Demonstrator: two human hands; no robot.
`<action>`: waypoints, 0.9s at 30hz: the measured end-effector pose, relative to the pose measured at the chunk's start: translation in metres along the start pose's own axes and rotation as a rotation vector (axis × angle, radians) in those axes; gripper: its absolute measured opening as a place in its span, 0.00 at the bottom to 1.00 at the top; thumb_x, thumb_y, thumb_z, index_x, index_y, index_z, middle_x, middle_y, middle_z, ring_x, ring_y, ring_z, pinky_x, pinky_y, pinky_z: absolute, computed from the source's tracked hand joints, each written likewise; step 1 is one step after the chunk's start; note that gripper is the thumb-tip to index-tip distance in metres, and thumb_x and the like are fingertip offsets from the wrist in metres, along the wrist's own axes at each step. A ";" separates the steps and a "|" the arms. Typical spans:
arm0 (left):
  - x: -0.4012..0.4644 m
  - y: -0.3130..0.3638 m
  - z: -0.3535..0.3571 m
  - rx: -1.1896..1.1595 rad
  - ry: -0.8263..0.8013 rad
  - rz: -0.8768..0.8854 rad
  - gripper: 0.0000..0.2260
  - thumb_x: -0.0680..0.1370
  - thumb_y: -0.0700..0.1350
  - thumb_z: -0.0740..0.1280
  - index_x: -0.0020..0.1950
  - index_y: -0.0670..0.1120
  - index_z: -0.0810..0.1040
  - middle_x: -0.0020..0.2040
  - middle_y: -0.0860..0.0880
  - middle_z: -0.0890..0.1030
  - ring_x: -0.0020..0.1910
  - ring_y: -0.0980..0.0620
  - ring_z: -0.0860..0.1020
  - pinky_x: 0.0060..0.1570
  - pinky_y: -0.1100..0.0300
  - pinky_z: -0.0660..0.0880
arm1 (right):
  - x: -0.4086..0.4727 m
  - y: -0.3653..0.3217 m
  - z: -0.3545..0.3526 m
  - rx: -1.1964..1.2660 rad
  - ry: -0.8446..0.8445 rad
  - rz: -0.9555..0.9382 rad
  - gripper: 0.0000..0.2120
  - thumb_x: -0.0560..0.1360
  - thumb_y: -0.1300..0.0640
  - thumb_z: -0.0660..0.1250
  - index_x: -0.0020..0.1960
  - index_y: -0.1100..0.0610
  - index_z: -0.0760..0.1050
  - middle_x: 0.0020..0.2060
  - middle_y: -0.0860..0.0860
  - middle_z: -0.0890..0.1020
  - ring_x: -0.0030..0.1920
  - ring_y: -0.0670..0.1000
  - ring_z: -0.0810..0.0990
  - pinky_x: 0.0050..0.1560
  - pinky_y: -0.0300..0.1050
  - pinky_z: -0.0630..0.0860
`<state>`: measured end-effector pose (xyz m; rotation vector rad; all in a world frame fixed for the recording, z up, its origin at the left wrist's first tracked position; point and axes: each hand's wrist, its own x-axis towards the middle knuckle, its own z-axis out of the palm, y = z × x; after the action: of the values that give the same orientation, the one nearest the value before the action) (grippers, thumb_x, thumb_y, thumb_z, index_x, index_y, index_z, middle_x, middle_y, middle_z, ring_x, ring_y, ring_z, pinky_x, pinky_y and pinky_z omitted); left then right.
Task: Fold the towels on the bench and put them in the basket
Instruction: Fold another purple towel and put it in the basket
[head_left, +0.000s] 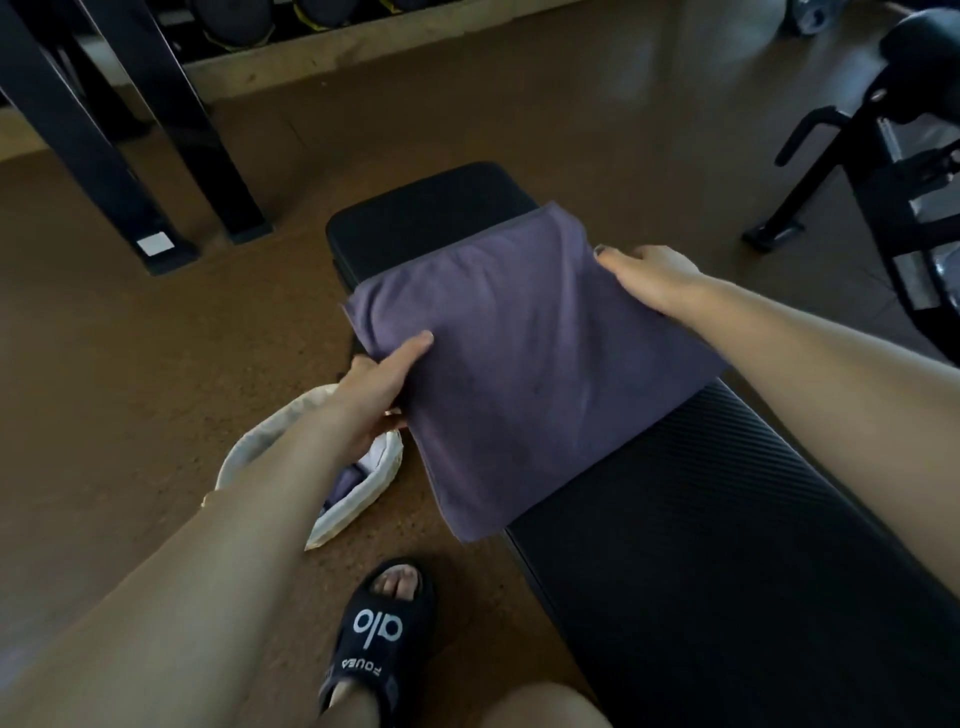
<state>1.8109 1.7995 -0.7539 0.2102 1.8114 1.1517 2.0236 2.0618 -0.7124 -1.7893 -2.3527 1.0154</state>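
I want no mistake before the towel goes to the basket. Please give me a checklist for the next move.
1. Folded purple towel is compact, no loose corner: ok.
2. Left hand grips the towel's left edge, thumb on top: ok.
3. Right hand holds the far right edge: ok, though its fingers are hidden.
4. White fabric basket on the floor is open: ok, partly hidden by the left arm.
5. Room left in the basket: cannot tell; something purple already lies inside.
6. More towels on the black padded bench: none visible.
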 end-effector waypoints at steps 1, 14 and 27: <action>-0.006 -0.003 0.005 0.010 -0.011 -0.012 0.45 0.67 0.71 0.74 0.77 0.49 0.68 0.68 0.50 0.78 0.61 0.47 0.80 0.44 0.56 0.80 | -0.009 0.008 -0.003 -0.037 -0.004 -0.003 0.34 0.79 0.31 0.55 0.66 0.57 0.77 0.61 0.56 0.80 0.58 0.60 0.79 0.53 0.50 0.73; -0.101 -0.032 0.047 -0.024 0.055 -0.038 0.28 0.81 0.53 0.70 0.74 0.39 0.68 0.64 0.50 0.76 0.66 0.44 0.77 0.63 0.48 0.76 | -0.101 0.075 -0.022 -0.113 0.098 -0.058 0.15 0.83 0.45 0.63 0.44 0.54 0.76 0.44 0.54 0.80 0.41 0.52 0.78 0.38 0.46 0.70; -0.143 -0.037 0.049 0.454 -0.227 -0.118 0.09 0.86 0.42 0.58 0.61 0.45 0.77 0.56 0.45 0.84 0.52 0.45 0.84 0.42 0.54 0.82 | -0.160 0.145 -0.065 -0.009 -0.370 0.209 0.18 0.85 0.50 0.60 0.58 0.64 0.78 0.37 0.56 0.75 0.33 0.53 0.74 0.35 0.48 0.76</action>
<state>1.9380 1.7274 -0.6995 0.4707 1.8303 0.5954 2.2275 1.9734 -0.6757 -2.0385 -2.3953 1.4816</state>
